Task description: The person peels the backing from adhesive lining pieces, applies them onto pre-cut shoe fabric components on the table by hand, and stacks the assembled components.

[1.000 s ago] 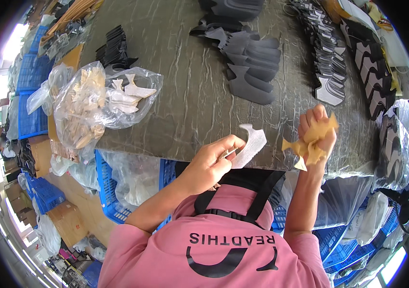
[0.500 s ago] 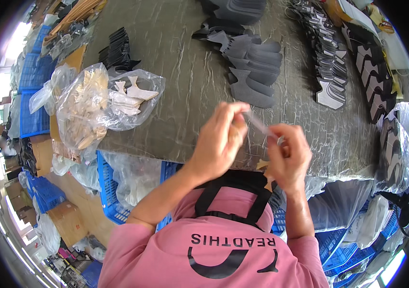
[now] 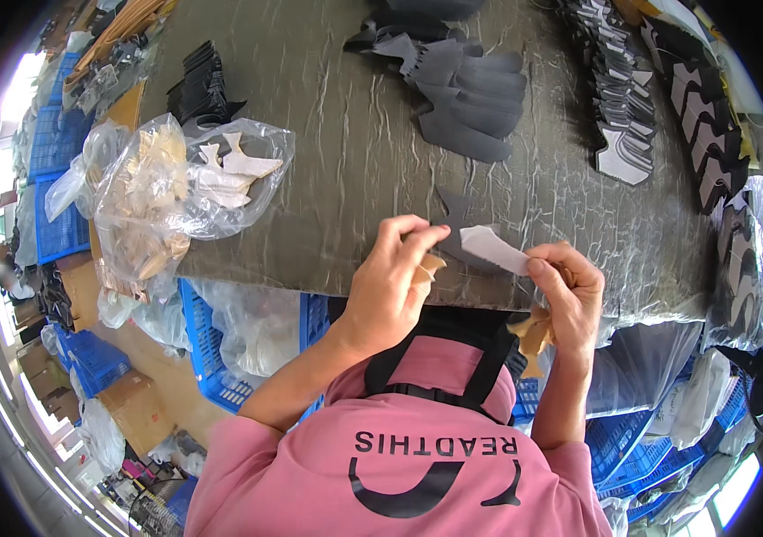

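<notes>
My right hand (image 3: 571,295) pinches the end of a pale, flat, curved piece (image 3: 496,249) between thumb and fingers. Crumpled tan scraps (image 3: 533,333) stick out of the same hand, below the palm. My left hand (image 3: 388,285) is curled, its fingertips just left of the pale piece's tip and apart from it. A small tan scrap (image 3: 433,267) is tucked in these fingers. Beneath the pale piece, a dark grey cut piece (image 3: 456,210) lies flat near the table's front edge, partly covered. Farther back is a fanned row of similar dark grey pieces (image 3: 471,98).
On the left of the table (image 3: 319,179) lies a clear plastic bag (image 3: 247,192) with tan and whitish pieces, a black stack (image 3: 202,85) behind it. Rows of white-and-black pieces (image 3: 623,157) run along the right. Blue crates (image 3: 207,358) stand below the front edge.
My hands have moved apart; the pale piece now stays in the right one alone. A tan scrap shows in my left fingers. One dark grey piece now lies nearer me, separate from the row.
</notes>
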Action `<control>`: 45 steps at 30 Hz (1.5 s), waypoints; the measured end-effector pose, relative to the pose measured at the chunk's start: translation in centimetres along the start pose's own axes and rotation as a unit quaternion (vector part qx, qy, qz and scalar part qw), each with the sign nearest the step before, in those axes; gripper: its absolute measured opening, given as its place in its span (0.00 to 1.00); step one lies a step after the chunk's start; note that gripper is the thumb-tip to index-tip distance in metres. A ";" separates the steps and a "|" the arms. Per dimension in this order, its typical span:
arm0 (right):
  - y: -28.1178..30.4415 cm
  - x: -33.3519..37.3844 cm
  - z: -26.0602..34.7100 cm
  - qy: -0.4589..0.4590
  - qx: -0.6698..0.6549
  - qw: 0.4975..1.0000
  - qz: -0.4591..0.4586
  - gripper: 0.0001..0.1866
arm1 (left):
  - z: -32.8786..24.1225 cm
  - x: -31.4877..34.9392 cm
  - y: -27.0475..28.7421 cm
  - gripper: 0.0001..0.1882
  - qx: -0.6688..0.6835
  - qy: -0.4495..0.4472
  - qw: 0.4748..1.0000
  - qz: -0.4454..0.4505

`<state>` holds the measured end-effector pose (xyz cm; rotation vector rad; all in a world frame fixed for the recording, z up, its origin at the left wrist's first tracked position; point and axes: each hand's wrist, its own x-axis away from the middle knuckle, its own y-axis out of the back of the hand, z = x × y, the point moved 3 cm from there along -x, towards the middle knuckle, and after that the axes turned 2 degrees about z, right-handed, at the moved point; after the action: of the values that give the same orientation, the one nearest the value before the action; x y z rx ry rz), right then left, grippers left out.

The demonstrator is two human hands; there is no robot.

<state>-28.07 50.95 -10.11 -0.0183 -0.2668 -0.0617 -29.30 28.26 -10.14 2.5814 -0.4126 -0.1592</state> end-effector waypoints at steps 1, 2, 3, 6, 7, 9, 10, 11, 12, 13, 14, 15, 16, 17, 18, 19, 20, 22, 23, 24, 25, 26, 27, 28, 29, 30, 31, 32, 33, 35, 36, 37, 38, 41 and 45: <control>-0.5 0.1 -0.1 -0.015 -0.009 1.000 0.009 0.05 | 0.0 -0.4 0.3 0.16 0.040 -0.013 0.999 -0.014; -0.9 0.2 -0.2 -0.030 -0.018 0.999 0.018 0.05 | 0.0 -0.7 0.5 0.16 0.040 -0.010 0.999 -0.013; -1.1 0.3 -0.4 -0.033 -0.018 0.999 0.019 0.05 | 0.1 -1.1 0.7 0.15 0.087 0.012 0.996 0.000; -2.0 0.4 -0.7 -0.036 -0.022 0.998 0.042 0.06 | 0.8 -2.0 0.4 0.09 0.187 0.050 0.981 0.002; -2.1 0.4 -0.8 -0.037 -0.010 0.998 0.046 0.06 | 1.2 -2.3 0.2 0.07 0.197 0.068 0.978 0.016; -2.2 0.7 -1.0 -0.042 0.020 0.998 0.044 0.08 | 1.2 -2.8 0.0 0.05 0.195 0.093 0.976 0.011; -2.3 0.7 -1.0 -0.044 0.019 0.998 0.043 0.08 | 0.9 -3.1 -0.1 0.05 0.195 0.094 0.976 0.014; -2.3 0.7 -0.9 -0.031 0.058 0.998 0.009 0.09 | 0.8 -3.4 -0.1 0.05 0.167 0.096 0.981 0.012; -2.3 0.6 -0.7 -0.017 0.097 0.995 -0.023 0.10 | 0.8 -3.7 -0.2 0.06 0.138 0.097 0.986 0.011; -2.3 0.5 -0.1 -0.007 0.155 0.988 -0.029 0.12 | 0.8 -4.0 -0.4 0.06 0.138 0.099 0.985 0.012; -2.4 0.3 -0.1 -0.009 0.154 0.988 -0.028 0.12 | 0.8 -4.3 -0.6 0.07 0.089 0.072 0.993 0.004; -2.7 0.2 0.1 0.008 0.193 0.980 -0.038 0.12 | 0.6 -4.5 -0.8 0.08 0.040 0.045 0.998 -0.003; -2.7 0.1 0.2 0.025 0.233 0.971 -0.049 0.13 | 0.7 -4.7 -1.0 0.08 0.041 0.046 0.998 -0.002; -2.7 0.0 0.0 0.023 0.233 0.971 -0.049 0.13 | 0.8 -4.8 -1.3 0.10 0.019 0.063 0.998 0.004; -2.7 -0.1 -0.2 0.035 0.253 0.966 -0.047 0.13 | 1.0 -4.9 -1.5 0.11 -0.002 0.079 0.997 0.010; -2.7 -0.2 -0.4 0.047 0.273 0.960 -0.043 0.13 | 1.0 -5.0 -1.6 0.11 -0.003 0.082 0.997 0.011; -2.8 -0.2 -0.3 0.044 0.272 0.960 -0.042 0.13 | 0.8 -5.0 -1.6 0.12 -0.031 0.060 0.998 0.000; -2.8 -0.3 0.0 0.034 0.290 0.956 -0.036 0.14 | 0.7 -5.1 -1.7 0.13 -0.060 0.040 0.997 -0.011; -2.9 -0.3 0.1 0.032 0.289 0.956 -0.035 0.14 | 0.7 -5.1 -1.8 0.14 -0.066 0.036 0.997 -0.013; -2.9 -0.4 0.1 0.029 0.287 0.957 -0.031 0.14 | 0.7 -5.1 -1.8 0.15 -0.073 0.033 0.997 -0.015; -2.9 -0.4 0.2 0.026 0.285 0.958 -0.028 0.14 | 0.7 -5.1 -1.9 0.15 -0.072 0.034 0.997 -0.014; -2.8 -0.4 0.3 0.024 0.285 0.958 -0.028 0.14 | 0.5 -5.1 -1.9 0.15 -0.087 0.029 0.996 -0.012; -2.8 -0.5 0.4 0.023 0.292 0.956 -0.023 0.14 | 0.4 -5.2 -2.0 0.15 -0.101 0.024 0.995 -0.011; -2.8 -0.5 0.5 0.023 0.298 0.954 -0.018 0.14 | 0.3 -5.2 -2.0 0.15 -0.101 0.025 0.995 -0.010; -2.8 -0.5 0.5 0.022 0.298 0.954 -0.019 0.14 | 0.2 -5.2 -2.1 0.15 -0.111 0.026 0.993 -0.008; -2.8 -0.5 0.6 0.029 0.300 0.953 -0.018 0.14 | 0.1 -5.3 -2.2 0.16 -0.122 0.026 0.992 -0.007; -2.9 -0.5 0.5 0.037 0.303 0.952 -0.017 0.14 | 0.1 -5.3 -2.3 0.16 -0.122 0.027 0.992 -0.006; -2.9 -0.6 0.5 0.036 0.302 0.952 -0.017 0.14 | 0.1 -5.2 -2.4 0.16 -0.140 0.027 0.990 0.000; -3.0 -0.6 0.5 0.034 0.306 0.951 -0.012 0.14 | 0.1 -5.2 -2.4 0.17 -0.157 0.027 0.987 0.006; -3.1 -0.6 0.6 0.032 0.309 0.950 -0.008 0.14 | 0.0 -5.2 -2.4 0.18 -0.166 0.035 0.985 0.017; -3.1 -0.6 0.5 0.032 0.309 0.951 -0.009 0.14 | 0.0 -5.2 -2.3 0.18 -0.175 0.043 0.983 0.028; -3.0 -0.7 0.6 0.032 0.310 0.950 -0.012 0.14 | -0.1 -5.2 -2.3 0.18 -0.175 0.041 0.983 0.028; -2.9 -0.7 0.6 0.033 0.311 0.950 -0.013 0.14 | -0.2 -5.2 -2.3 0.18 -0.178 0.050 0.982 0.026; -2.8 -0.8 0.3 0.026 0.321 0.947 -0.011 0.12 | 0.4 -4.9 -1.4 0.18 -0.188 0.052 0.981 -0.003; -3.2 -1.4 0.0 0.024 0.323 0.946 0.002 0.11 | 2.7 -2.9 0.2 0.15 -0.158 -0.075 0.982 -0.069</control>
<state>-29.61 47.79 -10.47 0.6346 -0.2276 0.0324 -32.63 27.80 -12.25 2.2904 -0.2396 -0.4339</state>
